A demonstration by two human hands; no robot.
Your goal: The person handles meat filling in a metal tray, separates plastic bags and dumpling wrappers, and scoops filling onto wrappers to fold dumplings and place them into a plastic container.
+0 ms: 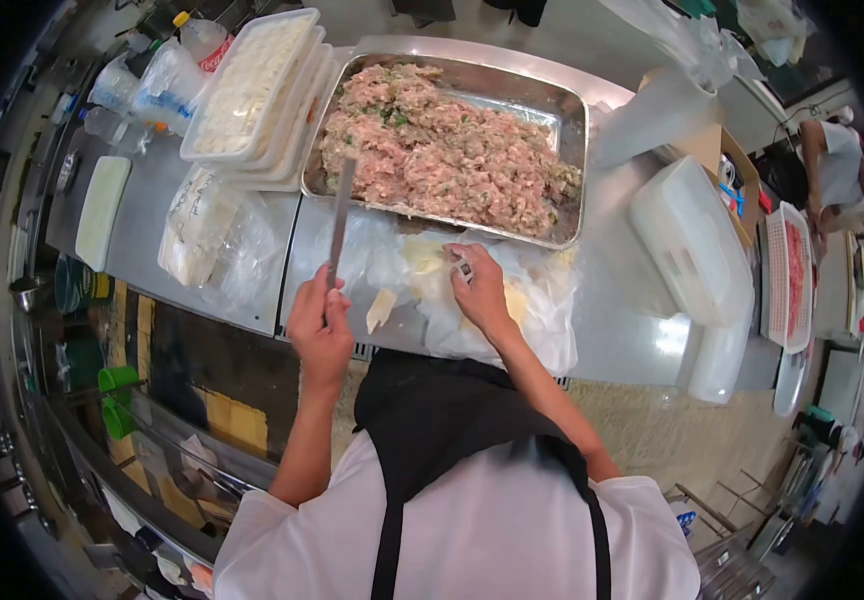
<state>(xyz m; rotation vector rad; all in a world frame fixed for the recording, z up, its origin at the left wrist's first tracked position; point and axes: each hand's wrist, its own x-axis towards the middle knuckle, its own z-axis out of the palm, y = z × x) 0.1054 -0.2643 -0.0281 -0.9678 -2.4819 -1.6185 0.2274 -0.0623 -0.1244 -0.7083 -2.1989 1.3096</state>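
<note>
My left hand [320,322] is wrapped around a narrow flat metal filling spatula [341,225], which points upward in front of the meat tray. My right hand [480,290] is closed, fingers curled, low over pale yellow dough wrappers [430,254] on the counter. A small pale bit shows between its fingers, too hidden to name. White plastic sheeting [547,325] lies beneath and beside that hand. One loose wrapper piece [382,309] rests between my hands. Just beyond them, a metal tray [584,150] holds a heap of minced meat [442,150] with green flecks.
Stacked plastic boxes [252,85] of pale pieces stand at the back left, beside bottles [202,38]. A plastic bag [214,235] lies at left near a pale green block [104,212]. To the right are a translucent container [692,240] and a pink basket [786,275]; another person [837,165] stands beyond.
</note>
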